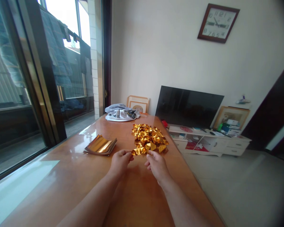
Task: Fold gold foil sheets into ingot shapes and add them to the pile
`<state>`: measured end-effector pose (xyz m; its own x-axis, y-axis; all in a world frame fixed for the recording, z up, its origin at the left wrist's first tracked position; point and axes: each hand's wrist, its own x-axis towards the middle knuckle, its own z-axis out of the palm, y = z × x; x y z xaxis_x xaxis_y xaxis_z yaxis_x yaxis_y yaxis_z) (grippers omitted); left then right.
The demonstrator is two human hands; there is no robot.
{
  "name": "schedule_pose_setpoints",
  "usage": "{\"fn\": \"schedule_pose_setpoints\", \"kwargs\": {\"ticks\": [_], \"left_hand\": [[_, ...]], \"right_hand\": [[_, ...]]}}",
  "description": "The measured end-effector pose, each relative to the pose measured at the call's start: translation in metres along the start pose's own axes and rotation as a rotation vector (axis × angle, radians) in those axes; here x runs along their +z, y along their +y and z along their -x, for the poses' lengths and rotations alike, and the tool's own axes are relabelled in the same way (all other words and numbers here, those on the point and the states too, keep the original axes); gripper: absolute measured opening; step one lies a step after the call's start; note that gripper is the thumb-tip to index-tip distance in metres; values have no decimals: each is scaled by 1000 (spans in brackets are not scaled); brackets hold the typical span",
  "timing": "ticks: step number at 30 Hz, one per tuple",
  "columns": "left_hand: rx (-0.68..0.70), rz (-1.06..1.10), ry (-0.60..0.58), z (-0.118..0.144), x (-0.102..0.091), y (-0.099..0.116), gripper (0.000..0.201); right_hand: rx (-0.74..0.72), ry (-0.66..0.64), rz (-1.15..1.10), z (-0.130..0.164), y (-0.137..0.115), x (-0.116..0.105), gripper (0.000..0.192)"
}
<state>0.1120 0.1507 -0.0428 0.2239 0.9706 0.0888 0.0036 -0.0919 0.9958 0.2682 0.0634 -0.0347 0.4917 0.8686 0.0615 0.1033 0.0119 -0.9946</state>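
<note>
Between my two hands is a piece of gold foil paper, creased and shiny. My left hand pinches its left end between thumb and fingers. At the other end, my right hand grips it the same way, its thumb and forefinger closed. Just beyond lies a heap of folded gold foil pieces, partly behind the held one. Off to the left of my left hand rests a stack of flat gold foil sheets with slightly curled edges. Everything lies on a glossy brown wooden table.
Bundled grey cloth sits at the table's far end, near picture frames. Past the right edge, a television stands over a low white cabinet. A wall clock hangs above. Glass sliding doors run along the left.
</note>
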Motion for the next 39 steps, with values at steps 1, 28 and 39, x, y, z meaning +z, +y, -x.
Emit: {"fn": "schedule_pose_setpoints", "kwargs": {"ticks": [1, 28, 39], "left_hand": [[-10, 18, 4, 1, -1, 2, 25], [-92, 424, -288, 10, 4, 15, 36], [-122, 472, -383, 11, 6, 14, 40]], "right_hand": [[-9, 22, 0, -1, 0, -2, 57], [7, 47, -293, -5, 1, -5, 46], [13, 43, -326, -6, 5, -4, 42]]}}
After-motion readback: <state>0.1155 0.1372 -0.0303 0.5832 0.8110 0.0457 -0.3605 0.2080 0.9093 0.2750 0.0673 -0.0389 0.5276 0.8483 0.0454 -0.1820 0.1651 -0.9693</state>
